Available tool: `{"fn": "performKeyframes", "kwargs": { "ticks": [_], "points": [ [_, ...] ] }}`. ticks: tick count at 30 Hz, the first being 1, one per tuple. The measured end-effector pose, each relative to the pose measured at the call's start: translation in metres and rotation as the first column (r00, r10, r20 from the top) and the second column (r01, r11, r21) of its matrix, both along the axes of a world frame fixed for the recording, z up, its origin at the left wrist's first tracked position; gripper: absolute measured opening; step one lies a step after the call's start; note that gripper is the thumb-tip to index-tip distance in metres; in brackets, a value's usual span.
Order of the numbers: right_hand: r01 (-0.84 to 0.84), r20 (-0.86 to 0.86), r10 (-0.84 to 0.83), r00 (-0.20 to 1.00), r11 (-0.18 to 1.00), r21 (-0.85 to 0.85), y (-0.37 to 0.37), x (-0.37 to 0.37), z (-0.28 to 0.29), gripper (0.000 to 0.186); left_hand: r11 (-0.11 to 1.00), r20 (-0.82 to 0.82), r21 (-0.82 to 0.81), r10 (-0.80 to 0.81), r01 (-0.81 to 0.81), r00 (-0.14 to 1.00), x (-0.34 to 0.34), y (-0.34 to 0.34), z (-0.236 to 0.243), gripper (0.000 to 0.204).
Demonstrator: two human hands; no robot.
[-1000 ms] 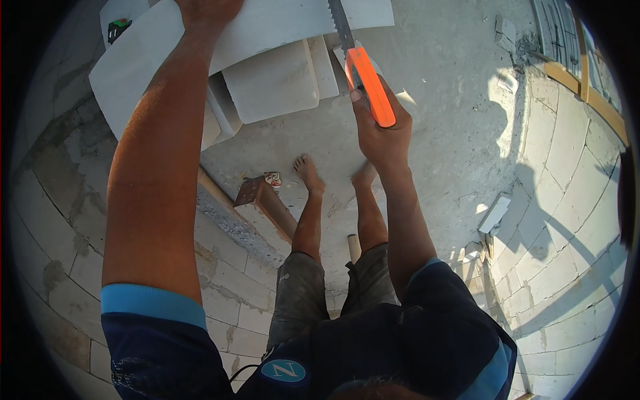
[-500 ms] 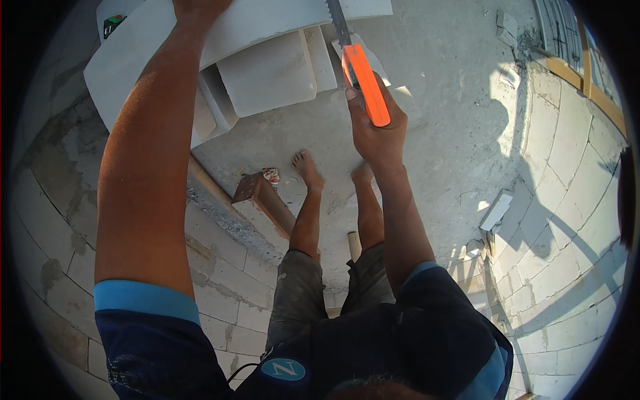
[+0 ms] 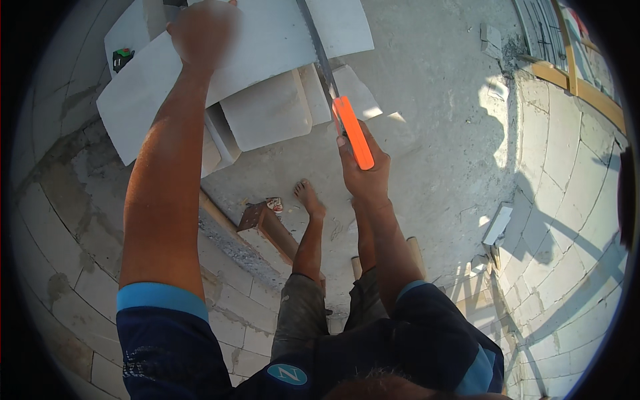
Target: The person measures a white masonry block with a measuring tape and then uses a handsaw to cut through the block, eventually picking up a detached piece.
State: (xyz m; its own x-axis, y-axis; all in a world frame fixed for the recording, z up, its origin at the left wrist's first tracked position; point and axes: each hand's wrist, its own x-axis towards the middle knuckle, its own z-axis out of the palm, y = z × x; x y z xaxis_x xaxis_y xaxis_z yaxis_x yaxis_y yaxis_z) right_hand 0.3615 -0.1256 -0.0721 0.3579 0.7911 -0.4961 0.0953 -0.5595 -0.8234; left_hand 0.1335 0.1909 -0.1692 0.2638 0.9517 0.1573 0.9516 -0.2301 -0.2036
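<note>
My right hand [image 3: 369,175] is closed around the orange handle of a handsaw [image 3: 355,137]. Its long grey blade runs forward along a slit in a pale aerated concrete block [image 3: 270,50], with a narrower piece of block [image 3: 339,27] on the slit's right side. My left hand [image 3: 205,33] rests on top of the block, left of the blade. A fingertip and the thumb stick out to either side of it; the other fingers are blurred or hidden at the upper edge. More pale blocks [image 3: 267,113] stand underneath as support.
A black and green tape measure [image 3: 123,59] lies on a block at the left. A reddish-brown hollow piece [image 3: 267,227] and a small crumpled packet [image 3: 274,205] are near my bare foot. Block walls [image 3: 557,173] rise on both sides; a loose block [image 3: 497,223] lies at the right.
My right hand has drawn the saw back toward me and slightly left. The view has shifted, so more of the block and my left hand show.
</note>
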Motion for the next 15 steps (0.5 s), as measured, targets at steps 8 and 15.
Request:
{"fn": "performKeyframes", "kwargs": {
  "ticks": [8,15],
  "points": [
    [-0.028,0.075,0.023,0.997,0.997,0.067,0.002,0.004,-0.012,0.046,1.000,-0.015,-0.002,0.006,-0.006,1.000,0.011,0.005,-0.001,0.068],
    [-0.037,0.110,0.021,0.994,0.988,0.148,-0.051,0.006,-0.018,0.044,1.000,0.148,0.001,0.010,-0.010,0.989,0.028,-0.013,0.023,0.053]
  ]
}}
